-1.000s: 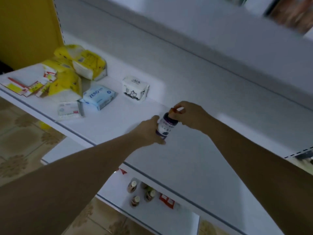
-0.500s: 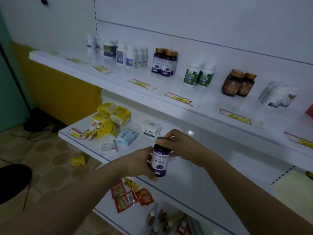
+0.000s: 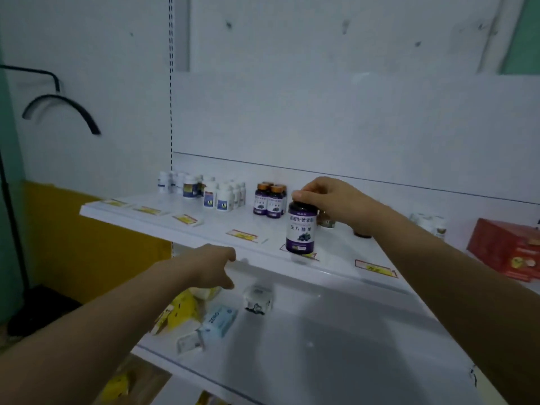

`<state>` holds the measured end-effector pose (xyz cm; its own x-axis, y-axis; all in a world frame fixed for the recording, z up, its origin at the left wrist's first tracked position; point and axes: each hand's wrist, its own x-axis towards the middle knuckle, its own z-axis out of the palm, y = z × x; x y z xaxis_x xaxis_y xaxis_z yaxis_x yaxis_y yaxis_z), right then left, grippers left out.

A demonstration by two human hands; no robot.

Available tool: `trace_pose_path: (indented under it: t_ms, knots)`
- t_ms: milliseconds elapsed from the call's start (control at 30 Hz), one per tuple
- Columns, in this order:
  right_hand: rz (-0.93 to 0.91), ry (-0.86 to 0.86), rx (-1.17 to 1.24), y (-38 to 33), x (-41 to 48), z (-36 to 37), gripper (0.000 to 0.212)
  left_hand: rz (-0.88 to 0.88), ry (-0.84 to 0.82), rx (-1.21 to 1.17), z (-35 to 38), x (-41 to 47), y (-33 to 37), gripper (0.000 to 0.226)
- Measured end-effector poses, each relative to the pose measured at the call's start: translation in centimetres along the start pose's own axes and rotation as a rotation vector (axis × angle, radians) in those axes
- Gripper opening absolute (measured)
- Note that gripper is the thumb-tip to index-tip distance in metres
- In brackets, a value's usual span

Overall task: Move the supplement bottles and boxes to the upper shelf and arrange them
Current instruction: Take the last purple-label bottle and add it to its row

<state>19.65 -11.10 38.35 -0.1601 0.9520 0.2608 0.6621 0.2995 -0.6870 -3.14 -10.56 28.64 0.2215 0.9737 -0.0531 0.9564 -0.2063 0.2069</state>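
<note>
A purple bottle point(image 3: 301, 229) is held by its dark cap in the right hand point(image 3: 336, 200), whose grip is closed round the cap from above with the fingers curled over it. The bottle is upright at the front edge of the upper shelf point(image 3: 222, 220), over a price tag; whether its base is already resting on the shelf or is just above it cannot be told. The left hand point(image 3: 213, 267) is seen lower down, in front of the shelf's edge, its grip loose and empty, with nothing touched.

The step in hand is judged to be the placing of this bottle on the upper shelf. Two matching bottles point(image 3: 270, 200) with orange caps are stood further back and to the left, beside a group of white bottles point(image 3: 219, 194); a red box point(image 3: 508, 249) is set well apart at the right. The next move is judged to call for the bottle to be carried back and leftward, set down beside its matching pair with the label faced forward, and only then released. Small packets point(image 3: 220, 318) are left on the lower shelf point(image 3: 336, 331).
</note>
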Motion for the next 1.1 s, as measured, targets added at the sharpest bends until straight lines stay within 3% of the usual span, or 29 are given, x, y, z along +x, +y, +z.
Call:
trace_pose_path:
  t_ms: [367, 533, 700, 933, 1100]
  knots:
    - [0.054, 0.063, -0.071, -3.3, 4.1, 0.8, 0.028, 0.030, 0.095, 0.048, -5.0, 1.2, -5.0, 0.056]
    - [0.091, 0.095, -0.068, -3.9, 7.8, 3.2, 0.034, 0.020, 0.111, 0.035, -6.2, 3.4, -8.3, 0.054]
    - [0.113, 0.104, -0.097, -3.2, 12.7, 6.2, 0.040, 0.049, 0.117, 0.028, -6.9, 7.9, -11.2, 0.053]
    - [0.145, 0.109, -0.173, -0.1, 20.8, 9.4, 0.031, 0.132, 0.114, 0.020, -6.7, 16.2, -13.4, 0.056]
    - [0.219, 0.147, -0.265, 1.2, 24.2, 10.7, 0.040, 0.242, 0.065, 0.021, -6.7, 20.4, -13.4, 0.056]
